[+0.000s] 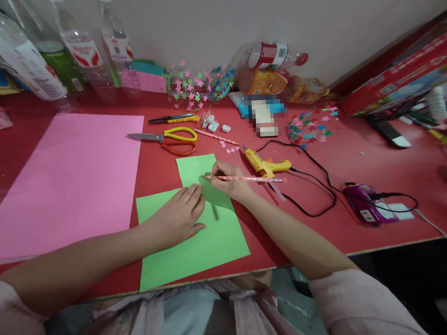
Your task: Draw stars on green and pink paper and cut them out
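A green sheet of paper (198, 259) with a notched top left corner lies near the front edge of the red table. My left hand (183, 212) rests flat on it, fingers stretched out and holding nothing. Between the fingers of my right hand (226, 180) is a pink patterned pencil (250, 178), its tip at the paper's narrower upper part and its eraser pointing right. Just beyond my right hand, a yellow glue gun (266, 162) lies on its side with a clear glue stick (277, 190) at its back.
Scissors (165, 136), a yellow cutter (174, 119) and another pencil (216, 137) lie behind the paper. Pink sheets (78, 180) spread at left. Bottles (86, 54) line the wall. The black cord (315, 162) loops to a purple power strip (371, 203) at right.
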The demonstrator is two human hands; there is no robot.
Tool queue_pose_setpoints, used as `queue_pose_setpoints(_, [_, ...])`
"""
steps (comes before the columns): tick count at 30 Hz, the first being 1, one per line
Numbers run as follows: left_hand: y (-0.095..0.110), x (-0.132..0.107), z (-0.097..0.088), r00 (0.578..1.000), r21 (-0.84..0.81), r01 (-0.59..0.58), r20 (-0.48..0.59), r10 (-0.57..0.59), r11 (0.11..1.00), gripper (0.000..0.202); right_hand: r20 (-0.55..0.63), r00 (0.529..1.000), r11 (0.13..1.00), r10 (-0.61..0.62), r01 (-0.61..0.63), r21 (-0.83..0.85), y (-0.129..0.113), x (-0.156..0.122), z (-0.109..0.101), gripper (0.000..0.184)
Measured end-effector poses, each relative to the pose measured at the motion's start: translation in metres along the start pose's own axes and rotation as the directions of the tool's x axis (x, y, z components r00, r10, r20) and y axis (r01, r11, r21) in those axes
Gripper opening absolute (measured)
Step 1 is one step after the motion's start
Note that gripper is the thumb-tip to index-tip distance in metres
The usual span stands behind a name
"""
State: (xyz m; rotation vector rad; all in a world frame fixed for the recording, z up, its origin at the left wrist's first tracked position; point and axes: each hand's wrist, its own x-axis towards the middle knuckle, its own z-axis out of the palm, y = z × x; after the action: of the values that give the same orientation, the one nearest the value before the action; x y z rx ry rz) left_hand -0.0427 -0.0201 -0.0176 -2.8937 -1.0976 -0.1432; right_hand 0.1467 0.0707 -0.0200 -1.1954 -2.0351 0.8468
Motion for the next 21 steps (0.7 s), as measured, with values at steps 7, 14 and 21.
queue_pose_setpoints(7, [0.0, 0.0, 0.0, 1.0, 0.031, 0.001, 0.0, -0.001, 1.0, 0.058, 0.043, 0.997, 0.997, -0.057, 0.055, 0.047, -0.001, -0.002, 0.001, 0.011])
queue_pose_setpoints(14, [0.001, 0.0, 0.0, 1.0, 0.022, 0.006, 0.001, -0.006, 1.0, 0.057, 0.053, 0.998, 0.995, -0.043, 0.039, 0.089, -0.001, -0.001, 0.002, 0.013])
queue_pose_setpoints(21, [-0.001, -0.001, -0.001, 1.0, 0.031, 0.006, 0.002, -0.006, 0.999, 0.056, -0.003, 0.982, 0.934, 0.188, -0.178, 0.308, 0.0, 0.001, -0.014, 0.019])
